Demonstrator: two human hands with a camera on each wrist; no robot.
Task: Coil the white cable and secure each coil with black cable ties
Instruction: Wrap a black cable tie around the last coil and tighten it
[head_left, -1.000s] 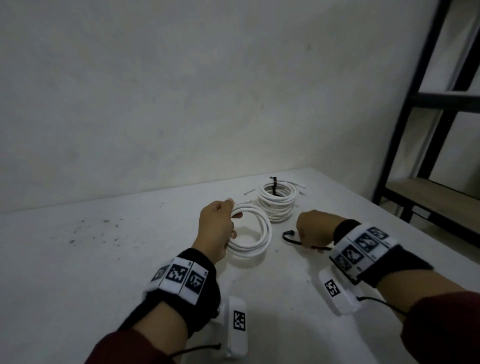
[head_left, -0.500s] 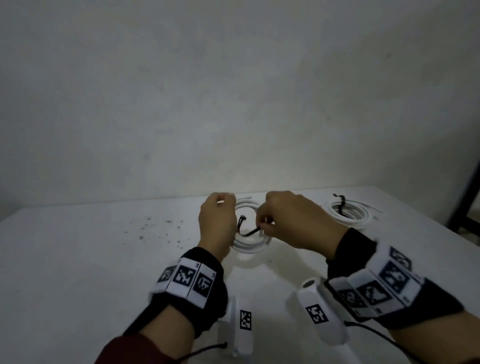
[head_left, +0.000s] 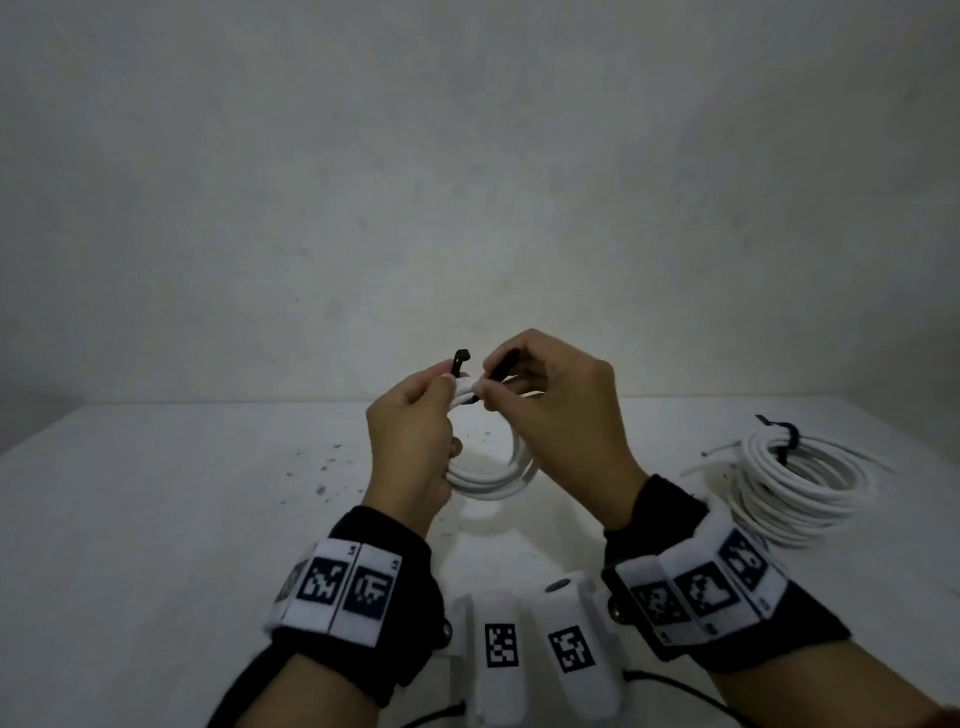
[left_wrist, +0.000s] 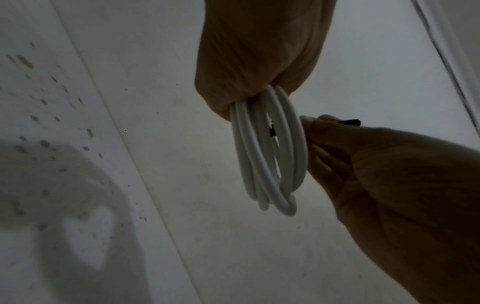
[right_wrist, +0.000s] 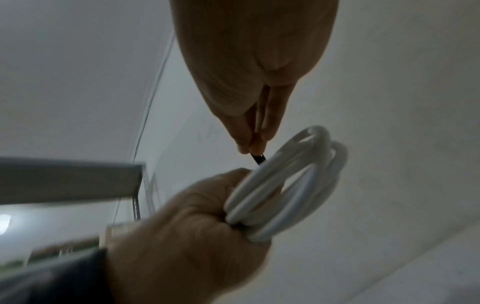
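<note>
A small white cable coil (head_left: 498, 480) hangs upright above the white table (head_left: 156, 519), gripped at its top by my left hand (head_left: 415, 441). A black cable tie (head_left: 461, 361) wraps over the top of the coil; its head end sticks up beside my left thumb. My right hand (head_left: 550, 410) pinches the tie's other end just right of the coil's top. The left wrist view shows the coil (left_wrist: 270, 156) hanging edge-on from my left hand (left_wrist: 259, 57), with the right hand (left_wrist: 389, 185) beside it. In the right wrist view, my right fingertips (right_wrist: 249, 142) pinch the tie (right_wrist: 258, 159) above the coil (right_wrist: 285, 185).
A stack of coiled white cable (head_left: 795, 488) bound with a black tie (head_left: 782, 439) lies on the table at the right, loose cable ends beside it. Dark specks (head_left: 327, 467) mark the table left of my hands. A plain wall stands behind the table.
Both hands have lifted the coil off the table. The tie, held by the right hand beside the coil, now wraps over the coil's top. The view has swung left.
</note>
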